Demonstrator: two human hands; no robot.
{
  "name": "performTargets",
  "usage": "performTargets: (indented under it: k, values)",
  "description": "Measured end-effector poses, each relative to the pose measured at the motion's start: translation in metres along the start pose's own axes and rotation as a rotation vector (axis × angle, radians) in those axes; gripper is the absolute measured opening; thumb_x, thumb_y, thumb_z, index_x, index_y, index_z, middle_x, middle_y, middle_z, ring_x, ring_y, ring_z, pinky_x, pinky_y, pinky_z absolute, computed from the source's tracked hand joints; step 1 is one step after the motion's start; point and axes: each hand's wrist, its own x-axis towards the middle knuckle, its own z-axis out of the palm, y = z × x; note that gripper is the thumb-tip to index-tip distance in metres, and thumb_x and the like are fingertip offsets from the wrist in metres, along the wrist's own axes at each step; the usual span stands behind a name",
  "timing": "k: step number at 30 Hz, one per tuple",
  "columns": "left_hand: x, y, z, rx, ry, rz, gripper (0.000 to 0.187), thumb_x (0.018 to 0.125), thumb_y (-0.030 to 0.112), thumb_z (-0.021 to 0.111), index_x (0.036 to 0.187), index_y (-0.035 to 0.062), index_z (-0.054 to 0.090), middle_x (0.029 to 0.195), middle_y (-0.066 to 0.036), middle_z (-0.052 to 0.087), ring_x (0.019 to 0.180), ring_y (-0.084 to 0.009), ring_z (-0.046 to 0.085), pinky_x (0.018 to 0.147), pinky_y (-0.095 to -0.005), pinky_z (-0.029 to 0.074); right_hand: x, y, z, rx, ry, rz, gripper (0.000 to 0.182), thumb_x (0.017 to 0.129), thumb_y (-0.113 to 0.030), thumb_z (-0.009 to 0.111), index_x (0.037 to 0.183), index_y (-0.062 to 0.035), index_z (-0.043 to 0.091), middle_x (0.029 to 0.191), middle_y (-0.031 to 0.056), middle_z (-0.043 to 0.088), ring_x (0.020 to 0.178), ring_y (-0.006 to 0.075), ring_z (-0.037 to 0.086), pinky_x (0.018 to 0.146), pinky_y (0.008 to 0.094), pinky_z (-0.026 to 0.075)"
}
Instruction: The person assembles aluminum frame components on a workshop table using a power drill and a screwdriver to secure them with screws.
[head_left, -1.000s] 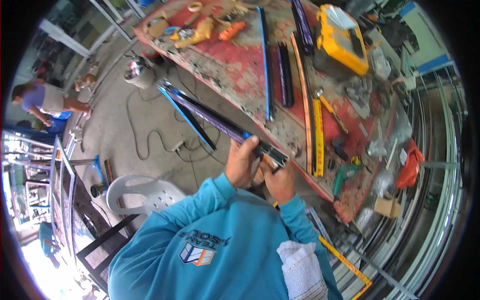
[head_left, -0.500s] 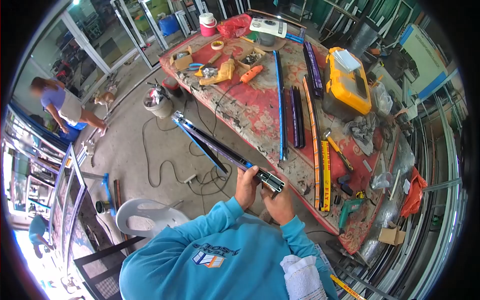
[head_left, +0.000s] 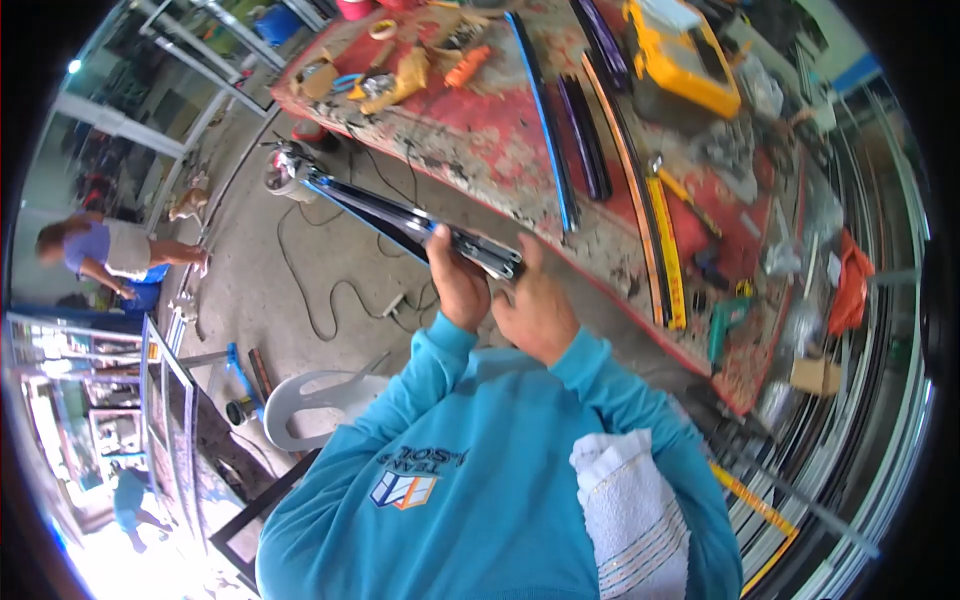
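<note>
My left hand is wrapped round a long dark metal profile, its thumb lying on top. The profile has blue film along its side and slants away to the upper left over the floor. Close to its near end, my right hand has the fingers apart, the index finger stretched up beside the silvery end. On the red-covered table beyond lie a blue-edged strip, several dark profiles and an orange-edged strip.
A yellow toolbox, a hammer and a green drill are on the table. Cables lie on the floor by a white chair. At the left a person bends near a blue container. Metal lengths are stacked at right.
My view has tilted and turned, so the table sits higher. My right hand has loosened from the profile's near end and its fingers have spread. The left hand keeps its hold.
</note>
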Motion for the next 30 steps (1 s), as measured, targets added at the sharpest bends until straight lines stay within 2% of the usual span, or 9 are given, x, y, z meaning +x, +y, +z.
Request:
performTargets:
  k: [2,9,12,14,15,17,20,23,30]
  values:
    - [-0.002,0.010,0.012,-0.008,0.029,-0.039,0.040,0.090,0.047,0.058,0.101,0.0096,0.050,0.071,-0.010,0.060,0.065,-0.0264,0.062,0.060,-0.0394,0.054,-0.001,-0.009,-0.001,-0.001,-0.012,0.026,0.081,0.075,-0.008,0.062,0.141,0.0142,0.021,0.115,0.0385,0.055,0.106,0.0500,0.057,0.094,0.0516,0.046]
    - [0.002,0.034,0.025,-0.051,0.095,-0.170,0.047,0.083,0.051,0.061,0.094,0.0061,0.053,0.066,-0.007,0.055,0.059,-0.0241,0.055,0.055,-0.0332,0.047,-0.002,-0.014,-0.010,-0.096,-0.132,-0.208,0.078,0.076,-0.007,0.058,0.141,0.0146,0.021,0.120,0.0371,0.053,0.102,0.0490,0.059,0.093,0.0515,0.047]
    - [0.005,0.045,0.021,-0.016,0.129,-0.209,0.051,0.080,0.052,0.061,0.094,0.0034,0.054,0.065,-0.005,0.052,0.057,-0.0227,0.053,0.058,-0.0343,0.044,-0.006,-0.001,-0.015,-0.002,-0.162,-0.270,0.080,0.078,-0.007,0.057,0.145,0.0124,0.018,0.128,0.0346,0.050,0.104,0.0490,0.058,0.095,0.0501,0.047]
    - [0.013,0.051,0.020,-0.005,0.102,-0.151,0.053,0.079,0.053,0.059,0.093,0.0027,0.054,0.066,-0.004,0.052,0.057,-0.0214,0.053,0.059,-0.0349,0.044,-0.017,0.021,-0.025,0.216,-0.103,-0.266,0.081,0.082,-0.008,0.058,0.151,0.0037,0.016,0.135,0.0300,0.048,0.110,0.0433,0.060,0.096,0.0455,0.049]
    - [0.017,0.057,0.020,-0.022,0.085,-0.154,0.052,0.080,0.053,0.056,0.093,0.0020,0.054,0.066,-0.003,0.053,0.056,-0.0204,0.053,0.059,-0.0348,0.044,-0.024,0.029,-0.031,0.233,-0.107,-0.268,0.081,0.082,-0.008,0.058,0.151,0.0037,0.016,0.135,0.0300,0.048,0.110,0.0433,0.060,0.096,0.0455,0.049]
    - [0.028,0.070,0.010,-0.038,0.077,-0.140,0.052,0.080,0.052,0.056,0.092,0.0016,0.054,0.066,-0.003,0.053,0.056,-0.0202,0.053,0.059,-0.0346,0.044,-0.040,0.043,-0.044,0.502,-0.112,-0.032,0.081,0.085,-0.006,0.060,0.154,-0.0049,0.017,0.139,0.0268,0.047,0.116,0.0356,0.059,0.097,0.0412,0.049]
    - [0.042,0.093,0.004,-0.078,0.121,-0.134,0.047,0.078,0.050,0.055,0.085,0.0032,0.052,0.062,-0.003,0.051,0.055,-0.0195,0.052,0.058,-0.0340,0.044,-0.060,0.068,-0.061,0.529,-0.055,0.093,0.079,0.087,-0.001,0.058,0.155,-0.0100,0.018,0.143,0.0245,0.044,0.117,0.0304,0.058,0.095,0.0388,0.050]
    - [0.051,0.114,-0.007,-0.102,0.155,-0.174,0.048,0.075,0.055,0.056,0.072,0.0076,0.048,0.057,-0.003,0.049,0.053,-0.0190,0.048,0.059,-0.0324,0.043,-0.080,0.090,-0.070,0.663,0.005,0.185,0.077,0.088,0.003,0.053,0.155,-0.0094,0.018,0.145,0.0242,0.040,0.114,0.0302,0.059,0.094,0.0374,0.050]
    - [0.046,0.132,-0.018,-0.086,0.258,-0.071,0.046,0.076,0.054,0.055,0.073,0.0084,0.048,0.058,-0.003,0.050,0.052,-0.0168,0.048,0.059,-0.0311,0.043,-0.099,0.129,-0.073,0.639,0.105,0.265,0.074,0.090,0.001,0.052,0.155,-0.0098,0.019,0.145,0.0244,0.041,0.113,0.0293,0.060,0.094,0.0354,0.050]
